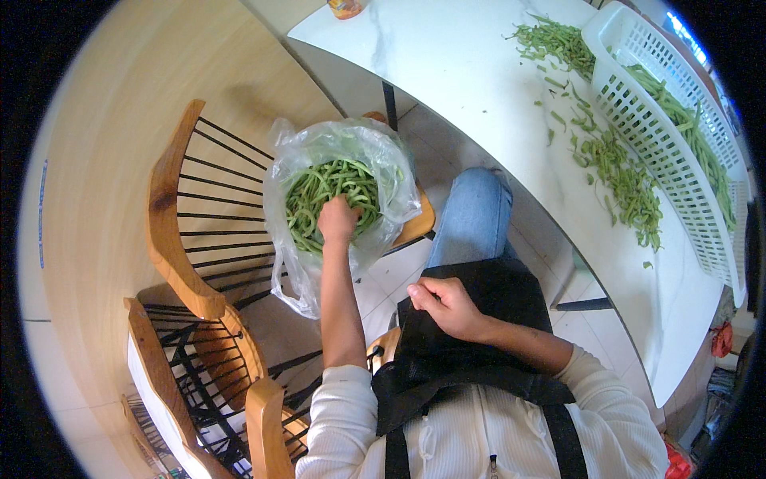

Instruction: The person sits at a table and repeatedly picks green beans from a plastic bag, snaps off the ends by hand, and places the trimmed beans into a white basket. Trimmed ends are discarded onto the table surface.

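Observation:
Green beans (305,206) fill a clear plastic bag (389,143) that stands rolled open on the wooden seat of a chair (422,215). My left hand (339,218) reaches down into the bag onto the beans, its fingers partly hidden among them, so whether it grips any is not visible. Over the black apron (497,287) on my lap, my right hand (447,305) is curled closed; nothing shows between its fingers. At the far right, a white perforated plastic basket (652,126) holds more long green beans (688,129).
On the white marble-patterned table (479,90), bean ends and scraps (622,179) lie in piles beside the basket. A small orange container (345,7) stands at its far edge. Wooden chairs with black spindles (179,233) are at the left, before a light wood panel (131,108).

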Demonstrator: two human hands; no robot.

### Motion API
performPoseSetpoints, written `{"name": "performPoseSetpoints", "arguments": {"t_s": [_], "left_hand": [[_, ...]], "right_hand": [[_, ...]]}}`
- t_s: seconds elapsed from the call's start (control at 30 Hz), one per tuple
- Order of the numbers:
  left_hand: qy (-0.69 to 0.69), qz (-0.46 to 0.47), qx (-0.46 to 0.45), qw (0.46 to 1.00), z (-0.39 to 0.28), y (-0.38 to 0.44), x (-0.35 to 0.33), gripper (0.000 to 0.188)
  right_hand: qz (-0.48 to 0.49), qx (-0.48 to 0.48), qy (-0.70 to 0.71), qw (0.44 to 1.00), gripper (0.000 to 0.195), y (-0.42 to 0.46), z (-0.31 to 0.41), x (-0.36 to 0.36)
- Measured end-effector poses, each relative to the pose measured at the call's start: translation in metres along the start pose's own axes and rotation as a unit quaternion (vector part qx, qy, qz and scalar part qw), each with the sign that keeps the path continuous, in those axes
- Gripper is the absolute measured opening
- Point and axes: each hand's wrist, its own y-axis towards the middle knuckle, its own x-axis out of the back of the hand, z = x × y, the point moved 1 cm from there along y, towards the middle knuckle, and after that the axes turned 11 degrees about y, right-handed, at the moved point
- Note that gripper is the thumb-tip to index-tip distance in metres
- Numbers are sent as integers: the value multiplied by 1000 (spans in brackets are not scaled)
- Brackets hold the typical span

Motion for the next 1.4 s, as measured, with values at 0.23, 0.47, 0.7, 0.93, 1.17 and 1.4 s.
{"name": "performPoseSetpoints", "arguments": {"t_s": [0.23, 0.47, 0.7, 0.93, 1.17, 1.4], "left_hand": [[41, -3, 19, 999, 2, -2, 0, 31], [-12, -323, 25, 946, 20, -29, 46, 29], [-298, -423, 93, 851, 9, -62, 114, 23], [-486, -477, 109, 724, 9, -76, 141, 18], [-665, -133, 125, 724, -16, -113, 128, 14], [-658, 81, 131, 737, -44, -143, 84, 18]], "right_hand": [[12, -26, -13, 1000, 36, -1, -5, 0], [-3, -17, -2, 1000, 35, 0, -8, 0], [17, -113, 121, 986, 33, 6, -8, 7], [3, -176, 250, 952, 26, 14, -1, 19], [-61, -109, 215, 969, 29, 29, 12, 40], [-100, 170, -175, 965, 19, 34, 40, 55]]}}
